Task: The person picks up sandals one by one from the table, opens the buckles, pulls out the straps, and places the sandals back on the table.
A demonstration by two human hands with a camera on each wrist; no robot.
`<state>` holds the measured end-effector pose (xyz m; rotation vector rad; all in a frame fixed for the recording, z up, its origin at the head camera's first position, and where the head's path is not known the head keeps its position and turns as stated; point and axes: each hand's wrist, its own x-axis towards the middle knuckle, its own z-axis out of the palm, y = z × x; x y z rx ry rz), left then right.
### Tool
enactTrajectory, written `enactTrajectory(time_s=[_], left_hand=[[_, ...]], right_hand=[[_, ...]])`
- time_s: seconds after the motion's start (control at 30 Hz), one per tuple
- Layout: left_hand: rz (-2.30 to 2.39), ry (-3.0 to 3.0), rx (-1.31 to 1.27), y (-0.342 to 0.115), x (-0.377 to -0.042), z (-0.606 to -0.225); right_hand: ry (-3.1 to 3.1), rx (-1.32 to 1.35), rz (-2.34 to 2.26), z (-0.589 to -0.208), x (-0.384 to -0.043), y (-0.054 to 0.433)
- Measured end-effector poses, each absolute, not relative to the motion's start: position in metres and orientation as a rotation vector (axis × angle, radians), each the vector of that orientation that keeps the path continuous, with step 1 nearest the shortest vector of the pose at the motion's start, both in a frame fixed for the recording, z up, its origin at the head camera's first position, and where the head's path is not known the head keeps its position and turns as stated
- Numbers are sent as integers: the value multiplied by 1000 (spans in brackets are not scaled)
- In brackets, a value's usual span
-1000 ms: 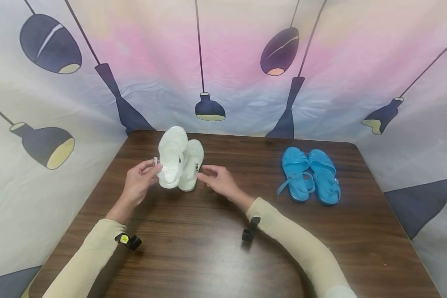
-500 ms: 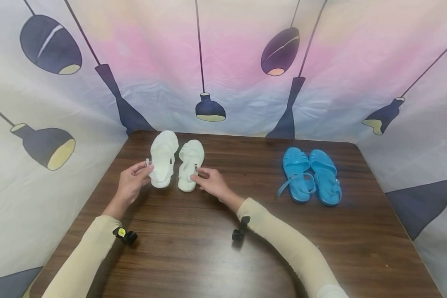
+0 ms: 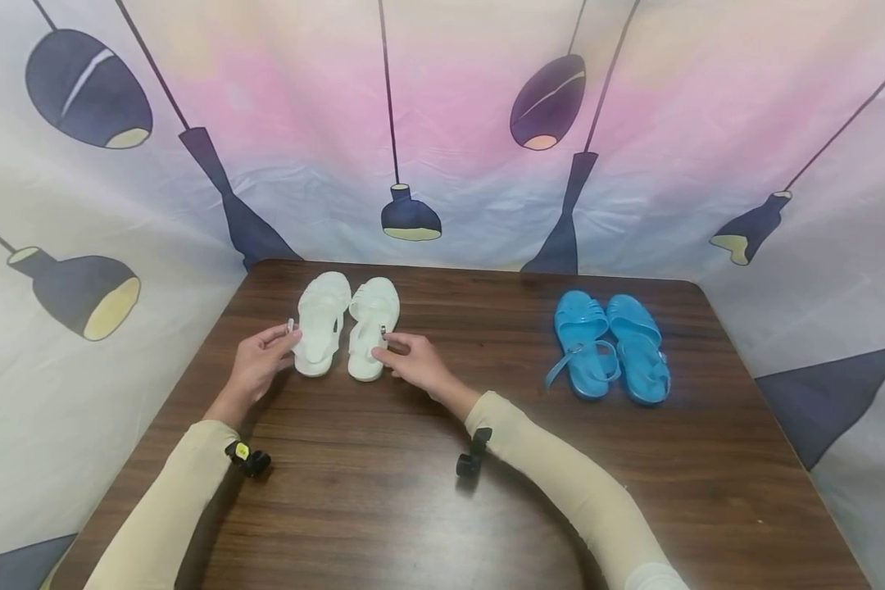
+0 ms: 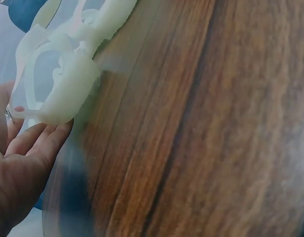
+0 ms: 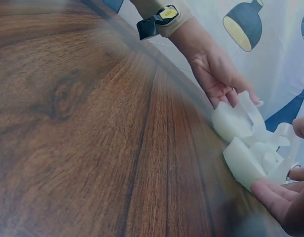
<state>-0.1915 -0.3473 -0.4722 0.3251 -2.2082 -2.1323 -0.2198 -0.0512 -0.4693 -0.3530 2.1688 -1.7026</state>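
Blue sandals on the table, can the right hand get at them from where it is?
Probably yes: between the right hand and the blue sandals I see only bare tabletop. It would likely have to leave the right-hand white sandal first.

Bright, diffuse light fills the head view, leaving a pale glare on the tabletop (image 3: 442, 537) between my arms and a soft shadow beside my left sleeve (image 3: 165, 500); the white sandals (image 3: 324, 324) look slightly washed out, while the blue sandals (image 3: 581, 315) catch small glints. Both wrist views are dimmer and softer: from my left the wood grain smears beside a whitish patch at the right edge, and from my right blurry haze clouds the upper wood.
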Motion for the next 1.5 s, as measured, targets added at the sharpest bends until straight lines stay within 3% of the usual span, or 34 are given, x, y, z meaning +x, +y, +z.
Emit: enactTrajectory(time_s=[0.93, 1.5], left_hand=[[-1749, -2642, 308, -350, -191, -475], [-1376, -2319, 258, -300, -177, -444]], right_hand=[[2121, -357, -1727, -468, -221, -50], [2334, -471, -1639, -444, -224, -8]])
